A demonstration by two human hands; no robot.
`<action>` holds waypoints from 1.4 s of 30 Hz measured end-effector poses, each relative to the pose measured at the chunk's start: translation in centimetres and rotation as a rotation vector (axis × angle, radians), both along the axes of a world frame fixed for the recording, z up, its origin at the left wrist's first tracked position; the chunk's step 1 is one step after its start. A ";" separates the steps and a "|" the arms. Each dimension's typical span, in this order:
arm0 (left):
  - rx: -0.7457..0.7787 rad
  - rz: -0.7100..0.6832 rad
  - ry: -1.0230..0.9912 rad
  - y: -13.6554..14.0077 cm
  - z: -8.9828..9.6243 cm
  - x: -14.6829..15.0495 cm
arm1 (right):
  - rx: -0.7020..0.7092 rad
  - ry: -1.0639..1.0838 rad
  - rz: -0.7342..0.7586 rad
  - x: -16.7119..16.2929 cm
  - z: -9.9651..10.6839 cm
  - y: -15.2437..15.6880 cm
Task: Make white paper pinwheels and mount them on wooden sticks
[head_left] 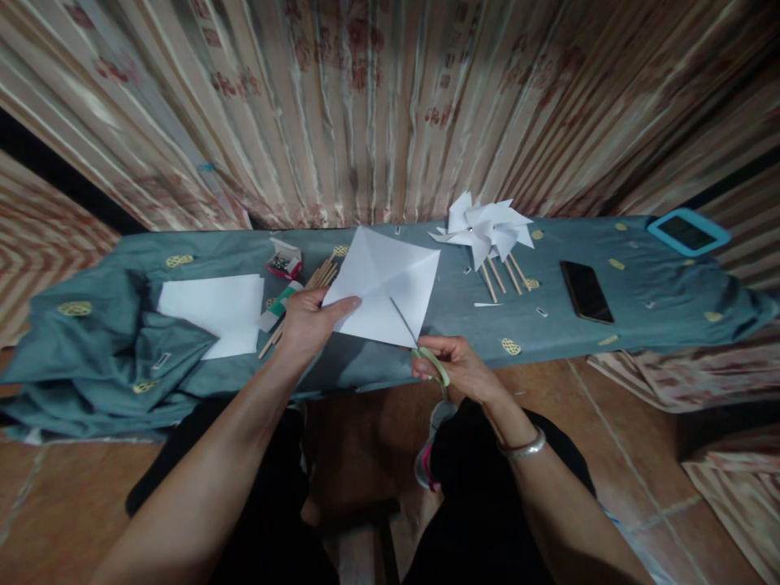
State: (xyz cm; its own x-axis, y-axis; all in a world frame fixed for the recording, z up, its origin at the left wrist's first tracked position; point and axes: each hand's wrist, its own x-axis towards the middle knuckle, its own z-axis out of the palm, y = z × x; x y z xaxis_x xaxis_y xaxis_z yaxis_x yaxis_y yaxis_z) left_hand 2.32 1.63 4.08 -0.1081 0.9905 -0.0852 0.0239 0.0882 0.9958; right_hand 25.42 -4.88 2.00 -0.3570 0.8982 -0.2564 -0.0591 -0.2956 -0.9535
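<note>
My left hand (pixel 309 321) pinches the left corner of a square sheet of white paper (pixel 390 272), thumb on top. Crease lines run across the sheet toward its middle. In my right hand (pixel 460 366) is a pair of scissors (pixel 437 366) with pale green handles. One blade lies over the paper, pointing from the near right corner toward the centre; the other blade is hidden. Beyond the sheet, to the right, lie several white paper pinwheels (pixel 481 227) on wooden sticks (pixel 504 276). A thin paper scrap (pixel 488 305) rests in front of them.
Left of the held sheet are wooden sticks (pixel 320 276), a green-and-white glue stick (pixel 280 305) and an open red box of small pins (pixel 285 262). White sheets (pixel 225 309) lie farther left. A phone (pixel 586 291) and a blue-framed tablet (pixel 688 232) sit right on the green cloth (pixel 646 317).
</note>
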 end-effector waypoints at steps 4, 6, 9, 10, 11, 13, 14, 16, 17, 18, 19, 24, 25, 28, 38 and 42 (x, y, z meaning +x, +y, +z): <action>-0.013 0.010 -0.012 0.0 0.1 0.0 | -0.025 0.027 0.005 0.1 -0.2 0.0; -0.016 0.014 -0.011 -0.1 0.2 0.1 | -0.034 0.023 -0.001 0.1 -0.1 0.0; -0.015 0.002 -0.011 -0.2 0.3 0.0 | -0.015 -0.005 0.015 0.1 0.0 0.0; -0.011 -0.006 -0.011 -0.2 0.3 0.0 | -0.009 -0.014 0.023 0.1 0.1 0.0; -0.007 -0.015 -0.010 -0.3 0.3 0.0 | -0.007 -0.017 0.025 0.1 0.1 0.0; -0.002 -0.028 -0.004 -0.4 0.4 0.0 | -0.015 -0.003 0.011 0.1 0.1 0.0; -0.002 -0.029 0.001 -0.4 0.3 0.0 | -0.022 0.008 0.001 0.1 0.0 0.0; -0.006 -0.028 0.004 -0.4 0.2 0.0 | -0.038 0.026 -0.015 0.0 -0.1 0.0; -0.009 -0.030 0.004 -0.4 0.2 0.0 | -0.044 0.030 -0.021 0.0 -0.1 0.0; -0.009 -0.034 0.004 -0.3 0.1 -0.1 | -0.048 0.032 -0.027 0.0 -0.2 0.0; -0.007 -0.036 0.004 -0.3 0.1 -0.1 | -0.050 0.032 -0.032 -0.1 -0.2 0.0; 0.007 -0.034 0.003 -0.3 -0.1 -0.1 | -0.065 0.045 -0.053 -0.1 -0.3 0.0; 0.007 -0.034 0.004 -0.3 -0.1 -0.1 | -0.075 0.049 -0.057 -0.1 -0.3 0.0; -0.008 -0.035 -0.001 -0.3 -0.2 -0.2 | -0.100 0.063 -0.070 -0.2 -0.2 0.0; -0.012 -0.023 -0.002 -0.4 0.1 0.0 | -0.129 0.049 -0.075 -0.2 -0.1 0.0; -0.014 -0.036 0.007 -0.4 0.1 0.0 | -0.064 0.026 -0.020 -0.2 -0.1 -0.1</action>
State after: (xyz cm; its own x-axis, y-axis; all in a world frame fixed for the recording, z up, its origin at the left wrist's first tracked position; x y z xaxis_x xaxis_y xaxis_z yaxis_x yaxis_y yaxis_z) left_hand 2.34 1.21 4.15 -0.0732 0.9925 -0.0980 0.0341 0.1007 0.9943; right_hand 25.21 -4.93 1.95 -0.3465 0.8873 -0.3044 -0.0900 -0.3545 -0.9307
